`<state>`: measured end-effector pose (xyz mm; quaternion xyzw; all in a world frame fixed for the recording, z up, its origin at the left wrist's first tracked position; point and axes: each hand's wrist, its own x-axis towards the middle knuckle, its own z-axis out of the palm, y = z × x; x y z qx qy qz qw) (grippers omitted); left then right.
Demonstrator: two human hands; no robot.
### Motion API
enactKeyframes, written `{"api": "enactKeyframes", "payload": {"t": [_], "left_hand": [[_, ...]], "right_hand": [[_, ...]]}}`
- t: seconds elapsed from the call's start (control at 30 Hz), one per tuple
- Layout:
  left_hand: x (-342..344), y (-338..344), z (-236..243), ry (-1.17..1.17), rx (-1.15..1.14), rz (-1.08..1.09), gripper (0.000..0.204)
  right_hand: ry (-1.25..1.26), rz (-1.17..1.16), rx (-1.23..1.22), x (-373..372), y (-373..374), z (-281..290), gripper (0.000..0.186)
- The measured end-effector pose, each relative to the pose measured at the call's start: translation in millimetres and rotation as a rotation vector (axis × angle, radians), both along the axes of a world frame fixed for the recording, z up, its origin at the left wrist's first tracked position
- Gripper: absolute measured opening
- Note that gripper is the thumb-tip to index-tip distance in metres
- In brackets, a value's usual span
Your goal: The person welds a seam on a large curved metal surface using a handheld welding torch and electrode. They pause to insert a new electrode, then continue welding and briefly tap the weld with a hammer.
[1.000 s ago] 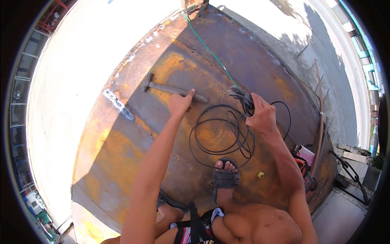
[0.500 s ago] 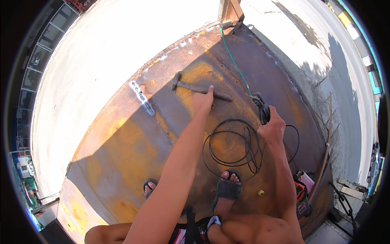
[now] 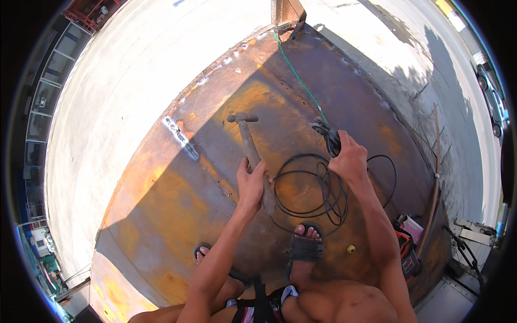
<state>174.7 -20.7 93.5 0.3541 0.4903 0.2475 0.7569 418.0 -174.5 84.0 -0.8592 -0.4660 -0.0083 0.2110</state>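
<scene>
My left hand (image 3: 251,185) is closed round the wooden handle of a hammer (image 3: 246,139), whose metal head points away from me, over the rusty steel plate (image 3: 167,199). In my right hand (image 3: 349,160) is a black clamp-like holder (image 3: 327,135), its jaws pointing to the far left. A thin green cord (image 3: 299,77) stretches from near those jaws to the plate's far corner. Loops of black cable (image 3: 279,188) lie between my hands and feet. To the left, a whitish-edged weld bead (image 3: 182,140) marks the plate.
A rusty steel post (image 3: 288,11) rises at the far corner. My sandalled foot (image 3: 306,250) stands on the plate beside a small yellow round piece (image 3: 351,249). An orange-and-black box (image 3: 407,253) and a long stick (image 3: 435,156) are at the right; pale ground (image 3: 124,91) surrounds the plate.
My left hand has drawn the hammer nearer and turned it from lying crosswise to pointing away. My right hand has shifted slightly left with the holder.
</scene>
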Motion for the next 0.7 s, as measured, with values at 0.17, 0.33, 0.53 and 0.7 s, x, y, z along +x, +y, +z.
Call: {"api": "enactKeyframes", "payload": {"t": [0.17, 0.33, 0.53, 0.7], "left_hand": [[-15.6, -39.7, -2.5, 0.06, 0.282, -0.217, 0.052], [-27.8, -45.1, -1.5, 0.38, 0.621, -0.518, 0.054], [-25.7, -12.3, -11.2, 0.584, 0.617, -0.461, 0.061], [-10.3, 19.2, -35.1, 0.694, 0.732, -0.634, 0.06]], "right_hand": [[0.017, 0.041, -0.109, -22.9, 34.7, 4.6, 0.055], [0.075, -0.034, 0.004, -14.6, 39.4, 10.7, 0.051], [0.285, -0.225, -0.072, -21.1, 18.6, 37.2, 0.044], [0.684, -0.385, -0.044, -31.8, -24.9, 57.0, 0.058]]}}
